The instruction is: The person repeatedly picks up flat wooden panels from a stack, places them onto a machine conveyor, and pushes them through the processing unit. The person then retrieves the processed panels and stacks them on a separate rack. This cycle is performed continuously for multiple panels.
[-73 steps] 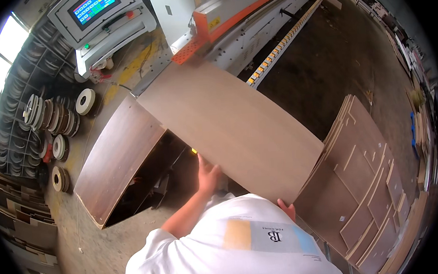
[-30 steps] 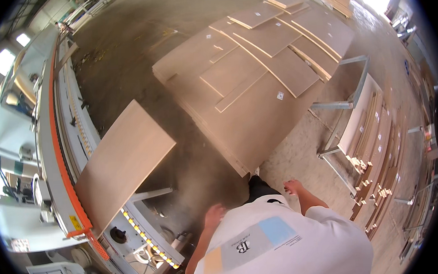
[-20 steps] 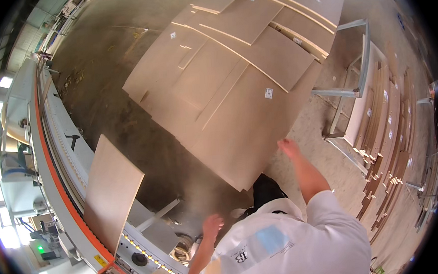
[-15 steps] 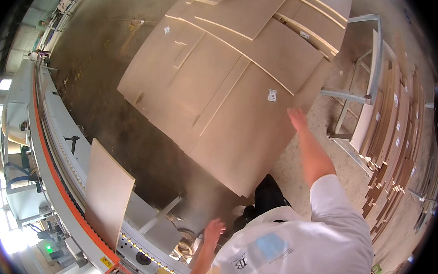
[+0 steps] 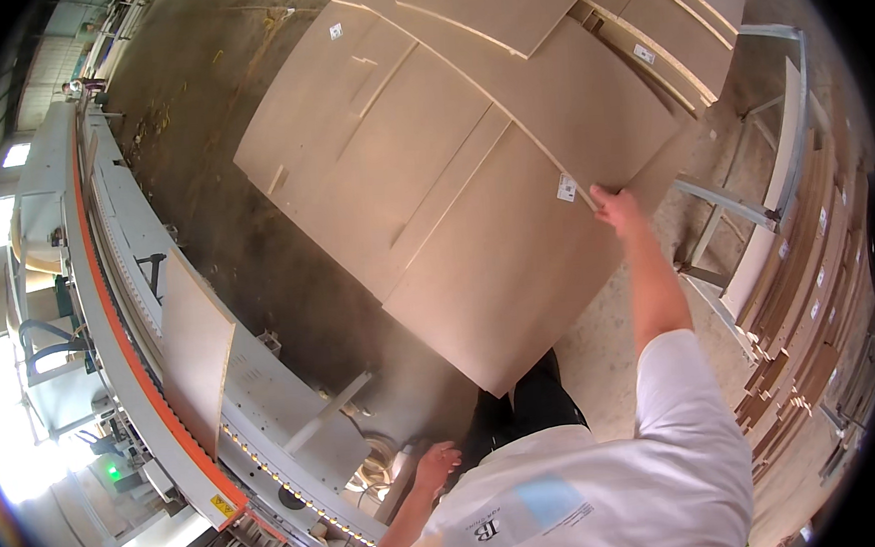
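A broad stack of flat brown wood panels lies in front of me. My right hand (image 5: 616, 208) reaches out to one upper panel (image 5: 587, 99) and has its near corner between thumb and fingers; the fingertips are partly hidden. Beside that corner, a white label (image 5: 567, 187) sticks to the larger panel below (image 5: 502, 269). Low at my left side hangs my left hand (image 5: 437, 464), holding nothing, its fingers loosely apart.
On the left stands a long grey machine with an orange band (image 5: 112, 318), and an upright panel (image 5: 196, 353) sits in it. A metal frame (image 5: 734, 200) and a pile of brown strips (image 5: 810, 296) are on the right. Coiled hose (image 5: 377, 460) lies near my left hand.
My right hand has moved from the stack's right edge onto the upper panel's near corner and closed there. The upright panel has slid slightly away along the machine. My view has shifted a little.
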Motion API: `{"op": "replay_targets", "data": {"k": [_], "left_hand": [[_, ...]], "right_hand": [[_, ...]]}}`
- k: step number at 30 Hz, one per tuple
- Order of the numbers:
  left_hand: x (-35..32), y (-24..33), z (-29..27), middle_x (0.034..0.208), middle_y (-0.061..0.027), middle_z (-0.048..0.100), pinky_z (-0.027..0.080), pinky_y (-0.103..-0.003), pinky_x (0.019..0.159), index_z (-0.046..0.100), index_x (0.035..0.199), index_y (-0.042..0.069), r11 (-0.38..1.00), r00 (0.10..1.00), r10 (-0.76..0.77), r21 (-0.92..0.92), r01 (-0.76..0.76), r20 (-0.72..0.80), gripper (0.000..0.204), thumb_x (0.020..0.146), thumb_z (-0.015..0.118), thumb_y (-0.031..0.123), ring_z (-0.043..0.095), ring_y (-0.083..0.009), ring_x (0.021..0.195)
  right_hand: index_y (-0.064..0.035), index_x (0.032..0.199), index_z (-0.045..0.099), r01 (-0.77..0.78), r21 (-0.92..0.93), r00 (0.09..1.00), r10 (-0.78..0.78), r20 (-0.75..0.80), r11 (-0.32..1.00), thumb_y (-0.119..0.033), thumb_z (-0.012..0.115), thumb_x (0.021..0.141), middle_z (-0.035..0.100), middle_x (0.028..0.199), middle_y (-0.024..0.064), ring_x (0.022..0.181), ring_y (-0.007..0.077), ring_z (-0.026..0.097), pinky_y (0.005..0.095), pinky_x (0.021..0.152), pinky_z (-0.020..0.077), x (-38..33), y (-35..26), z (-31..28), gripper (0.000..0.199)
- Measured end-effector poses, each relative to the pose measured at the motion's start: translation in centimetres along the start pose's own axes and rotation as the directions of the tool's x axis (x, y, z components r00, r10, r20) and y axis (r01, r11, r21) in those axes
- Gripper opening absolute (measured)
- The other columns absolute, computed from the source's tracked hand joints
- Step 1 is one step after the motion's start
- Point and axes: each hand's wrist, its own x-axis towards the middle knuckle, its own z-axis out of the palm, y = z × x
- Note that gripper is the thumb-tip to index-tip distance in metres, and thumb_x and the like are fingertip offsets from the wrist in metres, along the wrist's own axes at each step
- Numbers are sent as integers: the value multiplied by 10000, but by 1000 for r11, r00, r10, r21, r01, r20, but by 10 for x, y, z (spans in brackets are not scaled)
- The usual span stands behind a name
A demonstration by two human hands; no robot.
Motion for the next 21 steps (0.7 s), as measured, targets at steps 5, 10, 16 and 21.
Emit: {"op": "replay_targets", "data": {"k": [5,10,16,21], "left_hand": [[10,31,-4,1059,-94,738,550,-284,756,598,1335,20,1000,1000,24,-8,-25,-7,388,982,634,176,701,-161,902],[32,20,-29,1073,-96,740,553,-292,761,614,1340,44,994,992,107,26,-109,64,398,974,638,199,702,-168,903],[58,-15,-63,1077,-63,743,559,-301,756,604,1335,50,993,989,98,51,-105,113,413,969,675,228,704,-163,892],[51,-35,-86,1078,-68,742,559,-302,729,608,1318,54,995,994,66,63,-71,83,408,952,692,211,697,-159,851]], "right_hand": [[132,1243,477,-39,-17,999,39,-12,999,-353,869,831,601,1154,206,922,269,658,397,763,635,-87,49,56,747],[95,1235,488,-143,-44,987,139,-74,989,-325,857,840,608,1143,178,907,250,670,384,725,629,-165,144,69,684],[-14,1288,557,-162,41,986,163,-39,986,-338,847,844,659,1146,102,978,234,667,391,754,603,-271,257,44,621],[-24,1203,622,-225,-25,974,224,-43,974,-347,858,832,670,1067,80,907,216,672,377,723,597,-324,302,32,545]]}}
